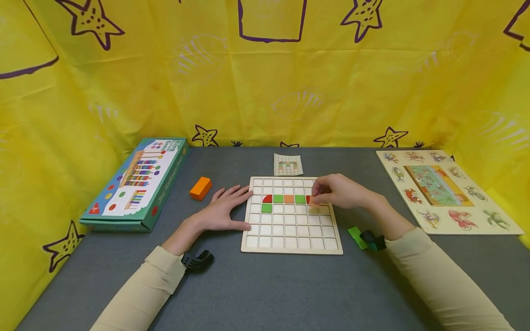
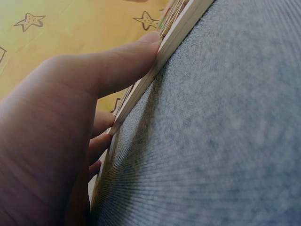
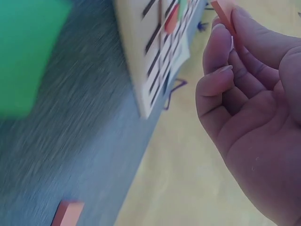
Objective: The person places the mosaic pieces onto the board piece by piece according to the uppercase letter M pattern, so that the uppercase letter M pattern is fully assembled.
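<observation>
A wooden grid board (image 1: 291,230) lies flat on the table. One row of it holds a red rounded tile (image 1: 267,198), a green tile (image 1: 278,198), an orange tile (image 1: 289,199), another green tile (image 1: 300,199) and a red tile partly behind my right fingers. Below the left red piece sits a green tile (image 1: 267,208). My left hand (image 1: 221,211) touches the board's left edge with fingers spread and thumb extended. Over the board's right side, my right hand (image 1: 343,191) pinches a thin orange tile (image 3: 223,18) between thumb and fingertips.
Behind the board is a pattern card (image 1: 288,165). An orange stack (image 1: 200,188) stands left of my left hand; green tiles (image 1: 357,237) lie under my right wrist. A game box (image 1: 136,184) is at far left, a sea-animal puzzle board (image 1: 447,193) at far right.
</observation>
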### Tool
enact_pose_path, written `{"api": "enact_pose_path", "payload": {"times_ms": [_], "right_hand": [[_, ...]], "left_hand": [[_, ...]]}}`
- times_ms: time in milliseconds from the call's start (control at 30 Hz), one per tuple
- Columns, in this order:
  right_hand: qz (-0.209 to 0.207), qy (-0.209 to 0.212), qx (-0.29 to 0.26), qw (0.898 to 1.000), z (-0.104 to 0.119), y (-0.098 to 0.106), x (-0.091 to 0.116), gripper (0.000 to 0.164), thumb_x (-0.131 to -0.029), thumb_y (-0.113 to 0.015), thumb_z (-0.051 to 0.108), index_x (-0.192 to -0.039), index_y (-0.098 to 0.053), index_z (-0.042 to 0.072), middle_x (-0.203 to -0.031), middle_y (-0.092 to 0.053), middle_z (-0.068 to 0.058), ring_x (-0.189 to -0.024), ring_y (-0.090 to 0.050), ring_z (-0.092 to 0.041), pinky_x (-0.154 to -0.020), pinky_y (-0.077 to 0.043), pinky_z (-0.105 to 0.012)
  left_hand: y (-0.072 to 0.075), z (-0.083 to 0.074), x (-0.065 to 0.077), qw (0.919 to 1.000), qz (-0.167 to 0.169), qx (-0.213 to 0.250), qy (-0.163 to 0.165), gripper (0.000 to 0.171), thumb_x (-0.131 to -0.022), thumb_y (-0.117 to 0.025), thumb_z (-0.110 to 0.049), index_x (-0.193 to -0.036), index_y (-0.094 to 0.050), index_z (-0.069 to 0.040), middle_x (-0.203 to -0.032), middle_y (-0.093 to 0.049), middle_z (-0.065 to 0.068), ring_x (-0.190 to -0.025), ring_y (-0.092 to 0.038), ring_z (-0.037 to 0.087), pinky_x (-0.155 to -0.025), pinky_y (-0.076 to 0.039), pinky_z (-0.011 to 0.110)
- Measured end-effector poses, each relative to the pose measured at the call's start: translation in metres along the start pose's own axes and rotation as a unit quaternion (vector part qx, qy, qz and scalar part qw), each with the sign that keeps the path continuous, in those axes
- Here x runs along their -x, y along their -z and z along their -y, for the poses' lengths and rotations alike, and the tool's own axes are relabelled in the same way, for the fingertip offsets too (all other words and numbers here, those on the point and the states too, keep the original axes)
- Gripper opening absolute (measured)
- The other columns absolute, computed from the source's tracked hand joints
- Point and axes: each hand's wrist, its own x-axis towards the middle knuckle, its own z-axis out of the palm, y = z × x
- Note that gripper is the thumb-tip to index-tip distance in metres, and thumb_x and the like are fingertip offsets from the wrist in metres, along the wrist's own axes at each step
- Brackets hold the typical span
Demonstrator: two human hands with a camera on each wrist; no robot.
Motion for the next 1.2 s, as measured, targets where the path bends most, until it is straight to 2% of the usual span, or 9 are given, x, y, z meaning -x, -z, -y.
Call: {"api": "enact_pose_path", "payload": {"times_ms": [367,600,767,1200], "right_hand": [[0.016,0.012,-0.023,1.000,0.023,-0.010,-0.023,0.008,-0.093,-0.074,0.012,-0.093,-0.067,0.007,-0.080,-0.065,0.001,-0.073,-0.058,-0.018,-0.069,-0.049,-0.034],[0.029,0.030,-0.028,0.999,0.029,-0.019,-0.036,0.008,-0.095,-0.073,0.013,-0.095,-0.067,0.007,-0.081,-0.064,0.001,-0.071,-0.055,-0.016,-0.069,-0.048,-0.033],[0.034,0.041,-0.027,0.998,0.033,-0.025,-0.045,0.009,-0.095,-0.073,0.014,-0.095,-0.067,0.008,-0.084,-0.066,0.002,-0.077,-0.058,-0.015,-0.075,-0.049,-0.034],[0.063,0.056,-0.023,0.996,0.048,-0.049,-0.069,0.009,-0.094,-0.074,0.013,-0.091,-0.067,0.008,-0.081,-0.063,0.003,-0.076,-0.057,-0.012,-0.075,-0.048,-0.029]], "left_hand": [[0.000,0.001,0.000,1.0000,-0.001,0.001,-0.006,0.099,-0.085,-0.072,-0.060,-0.161,-0.028,-0.014,-0.166,-0.022,0.007,-0.153,-0.010,0.032,-0.114,-0.001,0.063],[0.001,0.001,0.003,0.9998,-0.012,0.003,-0.013,0.097,-0.085,-0.074,-0.058,-0.160,-0.033,-0.011,-0.165,-0.026,0.010,-0.151,-0.014,0.036,-0.113,-0.003,0.066],[0.001,0.001,0.003,0.9999,-0.007,-0.002,-0.007,0.098,-0.085,-0.073,-0.059,-0.160,-0.031,-0.013,-0.165,-0.024,0.009,-0.152,-0.013,0.034,-0.113,-0.003,0.065],[0.000,0.001,0.000,0.9999,-0.004,0.006,-0.007,0.098,-0.085,-0.072,-0.060,-0.161,-0.030,-0.014,-0.166,-0.023,0.007,-0.152,-0.011,0.033,-0.114,-0.001,0.063]]}}
